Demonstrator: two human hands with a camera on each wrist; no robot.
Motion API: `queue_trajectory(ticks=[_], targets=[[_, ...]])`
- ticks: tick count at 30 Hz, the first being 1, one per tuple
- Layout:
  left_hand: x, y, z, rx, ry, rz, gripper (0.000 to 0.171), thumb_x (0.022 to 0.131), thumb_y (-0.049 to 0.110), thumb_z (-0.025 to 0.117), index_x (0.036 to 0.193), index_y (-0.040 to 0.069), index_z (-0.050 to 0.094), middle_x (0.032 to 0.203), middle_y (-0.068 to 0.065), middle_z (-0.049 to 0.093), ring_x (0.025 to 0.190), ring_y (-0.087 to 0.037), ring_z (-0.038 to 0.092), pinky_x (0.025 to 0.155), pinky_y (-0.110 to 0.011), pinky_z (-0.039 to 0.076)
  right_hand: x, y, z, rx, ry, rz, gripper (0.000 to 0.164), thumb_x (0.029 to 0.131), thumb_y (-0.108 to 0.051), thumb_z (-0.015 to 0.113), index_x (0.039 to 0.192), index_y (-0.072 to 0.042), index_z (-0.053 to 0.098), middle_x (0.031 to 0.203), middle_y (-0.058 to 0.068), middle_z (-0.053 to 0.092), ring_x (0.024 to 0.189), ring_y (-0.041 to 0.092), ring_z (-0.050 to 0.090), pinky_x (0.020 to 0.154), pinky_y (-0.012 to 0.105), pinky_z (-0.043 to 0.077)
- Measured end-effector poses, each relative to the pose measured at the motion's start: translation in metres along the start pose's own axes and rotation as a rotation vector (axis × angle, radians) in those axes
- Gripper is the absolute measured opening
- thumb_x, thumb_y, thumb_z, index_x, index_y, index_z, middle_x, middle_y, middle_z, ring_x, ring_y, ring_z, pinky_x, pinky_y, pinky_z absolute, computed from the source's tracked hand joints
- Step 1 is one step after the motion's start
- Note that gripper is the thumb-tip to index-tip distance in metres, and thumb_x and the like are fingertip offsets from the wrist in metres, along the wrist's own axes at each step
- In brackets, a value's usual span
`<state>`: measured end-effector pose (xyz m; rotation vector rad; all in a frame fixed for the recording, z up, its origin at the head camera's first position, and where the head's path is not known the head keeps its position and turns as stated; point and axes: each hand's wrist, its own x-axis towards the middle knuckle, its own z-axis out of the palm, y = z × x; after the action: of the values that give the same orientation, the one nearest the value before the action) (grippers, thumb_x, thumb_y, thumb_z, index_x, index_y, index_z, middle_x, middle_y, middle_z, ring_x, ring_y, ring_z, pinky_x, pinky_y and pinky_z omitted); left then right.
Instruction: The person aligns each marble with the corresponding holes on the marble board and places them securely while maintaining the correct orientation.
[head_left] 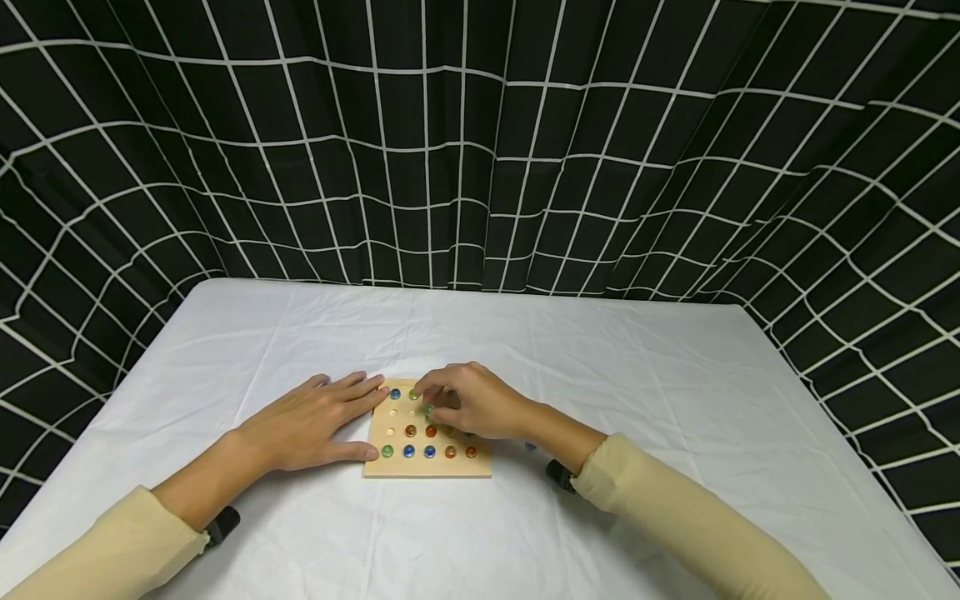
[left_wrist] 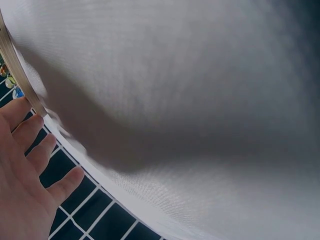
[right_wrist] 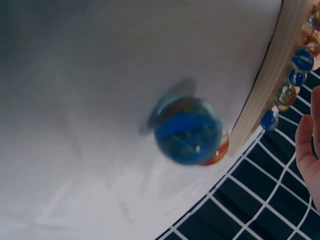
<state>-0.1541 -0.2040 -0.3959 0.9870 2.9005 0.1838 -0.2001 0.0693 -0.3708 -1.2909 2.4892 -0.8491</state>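
A pale wooden board (head_left: 427,468) with rows of round hollows lies on the table, many of them filled with glass marbles. My left hand (head_left: 318,421) is spread flat at its left edge, with fingertips and thumb touching the board. Over the upper middle of the board, my right hand (head_left: 480,404) has curled fingers, and its thumb and fingertips pinch a green marble (head_left: 428,410) at a hollow. The fingers partly cover the right side of the board. In the right wrist view, only some fingers (right_wrist: 305,142) show beside the row of marbles.
A blue marble (right_wrist: 187,132) lies on the white cloth right of the board, with an orange-red marble (right_wrist: 218,152) partly behind it. The white-covered table (head_left: 600,358) ends at a black curtain (head_left: 465,167) with white grid lines.
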Motion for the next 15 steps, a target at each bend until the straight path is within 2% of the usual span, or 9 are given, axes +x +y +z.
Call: queue_trajectory(ticks=[6, 15], targets=[[0.0, 0.0, -0.001, 0.0, 0.001, 0.01, 0.088, 0.091, 0.076, 0.041, 0.155, 0.016, 0.038, 0.158, -0.003, 0.037, 0.144, -0.031, 0.035, 0.106, -0.06, 0.035, 0.006, -0.004, 0.004, -0.032, 0.003, -0.004, 0.029, 0.091, -0.007, 0.072, 0.12, -0.008, 0.069, 0.106, 0.0, 0.071, 0.096, 0.015, 0.064, 0.085, 0.027, 0.052], [0.0, 0.0, -0.001, -0.005, 0.007, 0.012, 0.088, 0.091, 0.076, 0.04, 0.155, 0.017, 0.037, 0.158, -0.003, 0.037, 0.145, -0.031, 0.034, 0.106, -0.06, 0.034, 0.014, -0.01, 0.008, -0.021, -0.009, -0.043, 0.028, 0.092, -0.004, 0.07, 0.12, -0.007, 0.069, 0.106, -0.001, 0.071, 0.098, 0.017, 0.063, 0.088, 0.028, 0.05]])
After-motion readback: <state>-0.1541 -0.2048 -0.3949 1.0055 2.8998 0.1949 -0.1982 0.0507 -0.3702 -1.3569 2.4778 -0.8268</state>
